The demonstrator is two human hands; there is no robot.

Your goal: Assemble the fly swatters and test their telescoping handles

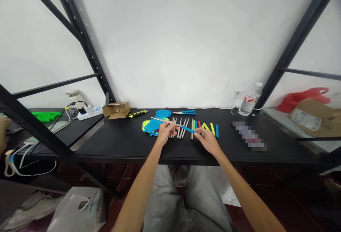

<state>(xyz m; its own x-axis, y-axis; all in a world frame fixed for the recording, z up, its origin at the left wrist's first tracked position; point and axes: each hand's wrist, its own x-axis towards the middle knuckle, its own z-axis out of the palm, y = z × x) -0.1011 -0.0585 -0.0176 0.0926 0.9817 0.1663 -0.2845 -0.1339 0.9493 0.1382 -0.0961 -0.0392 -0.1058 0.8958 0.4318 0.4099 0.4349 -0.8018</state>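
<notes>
Head view. The governing relation, as a judgement, is the line of the blue-handled metal rod (187,129) between the two hands. Its long axis runs crosswise on a slant: the bare metal tip points toward the rear left corner of the worktop (114,145), and the blue end points toward the front right corner. The left hand (166,132) is nearer the metal tip; the right hand (207,140) is at the blue end.

State of the hands: set apart, both closed on the same rod. The left hand grips the metal shaft, with the tip projecting beyond it to the left. The right hand pinches the outer end of the blue handle between thumb and fingers. Most of the blue handle is exposed between the two grips.

Position: the rod appears raised above the worktop, near the middle of its width and closer to the front edge than the hands' reach would require. Beneath and behind it, loose metal rods (185,128) lie with their long axes roughly front to rear, across the line of the held rod. A blue flat head (152,125) lies just beside the left hand, on its left. Yellow sleeves (212,129) and a blue sleeve (217,131) lie behind and to the right of the right hand's fingers. A second blue flat head (163,113) lies near the rear edge.
</notes>
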